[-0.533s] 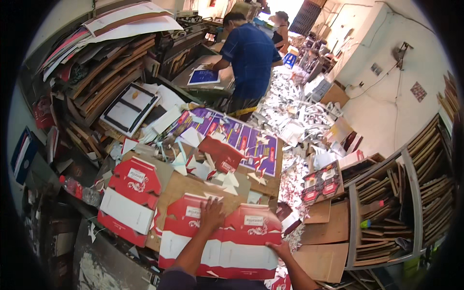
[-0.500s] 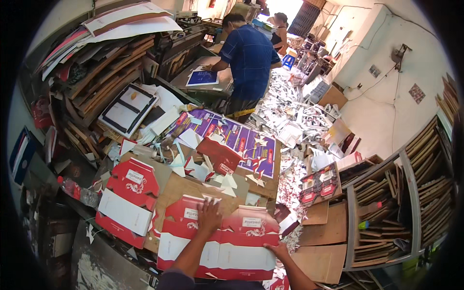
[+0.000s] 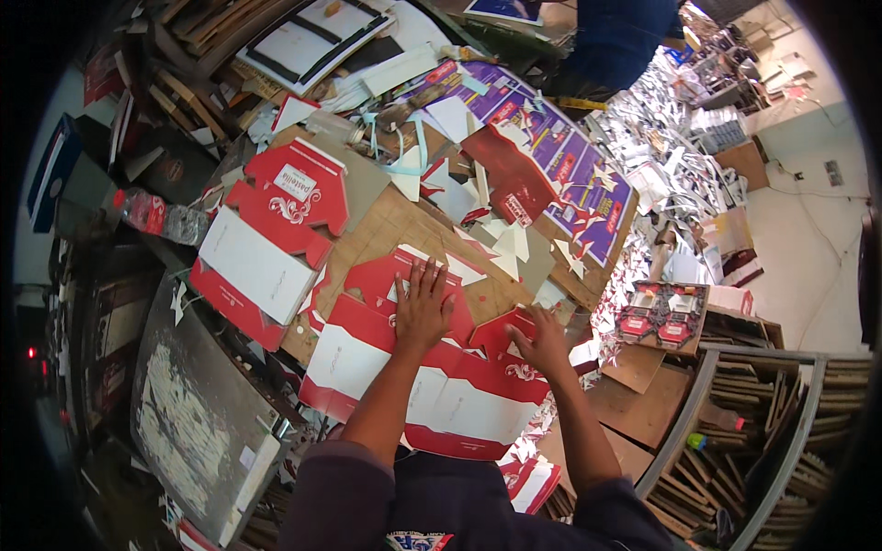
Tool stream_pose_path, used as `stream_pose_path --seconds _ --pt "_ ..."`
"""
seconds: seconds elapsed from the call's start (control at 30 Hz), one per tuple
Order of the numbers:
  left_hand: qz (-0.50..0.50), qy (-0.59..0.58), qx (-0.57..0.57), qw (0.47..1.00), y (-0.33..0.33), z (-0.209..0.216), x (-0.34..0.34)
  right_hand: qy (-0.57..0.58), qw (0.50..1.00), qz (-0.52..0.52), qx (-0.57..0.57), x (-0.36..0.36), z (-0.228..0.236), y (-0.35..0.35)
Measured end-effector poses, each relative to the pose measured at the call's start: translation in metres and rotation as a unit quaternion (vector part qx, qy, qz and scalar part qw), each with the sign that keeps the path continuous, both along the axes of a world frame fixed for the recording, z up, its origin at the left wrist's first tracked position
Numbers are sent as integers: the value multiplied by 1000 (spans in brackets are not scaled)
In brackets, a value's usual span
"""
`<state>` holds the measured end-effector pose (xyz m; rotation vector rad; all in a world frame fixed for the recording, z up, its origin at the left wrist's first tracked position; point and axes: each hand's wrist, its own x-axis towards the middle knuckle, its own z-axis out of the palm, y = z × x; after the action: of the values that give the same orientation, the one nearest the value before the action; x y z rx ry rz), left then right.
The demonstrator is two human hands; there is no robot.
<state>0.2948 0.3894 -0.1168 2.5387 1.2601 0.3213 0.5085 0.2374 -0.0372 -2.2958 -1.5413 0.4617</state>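
Observation:
A flat die-cut red and white carton sheet lies before me on a brown board. Against its upper left flap rests my left hand, palm down with fingers stretched. My right hand touches the upper right flap, its thumb apart from the fingers. To the left is a stack of similar red and white cartons. Beyond my hands are white paper scraps, a dark red carton piece and a printed purple sheet.
A plastic bottle with a red cap lies left of the stack. A person in blue stands beyond the table. Paper scraps heap up at the right, near a metal rack of wooden boards.
The view has tilted downward. My right hand has moved from the sheet's lower right edge up to its upper right flap. My left hand stays on the upper left flap.

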Motion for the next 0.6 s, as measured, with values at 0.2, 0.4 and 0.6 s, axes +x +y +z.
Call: stream_pose_path --seconds 0.2,0.4,0.6 --pt "9 20 -21 1000 -6 4 1 13 1000 19 1 29 -36 37" --pt "8 41 -38 998 -10 5 4 75 991 -34 -107 58 -64 0" --pt "12 52 -33 998 -8 5 7 89 933 103 -334 74 -5 35"
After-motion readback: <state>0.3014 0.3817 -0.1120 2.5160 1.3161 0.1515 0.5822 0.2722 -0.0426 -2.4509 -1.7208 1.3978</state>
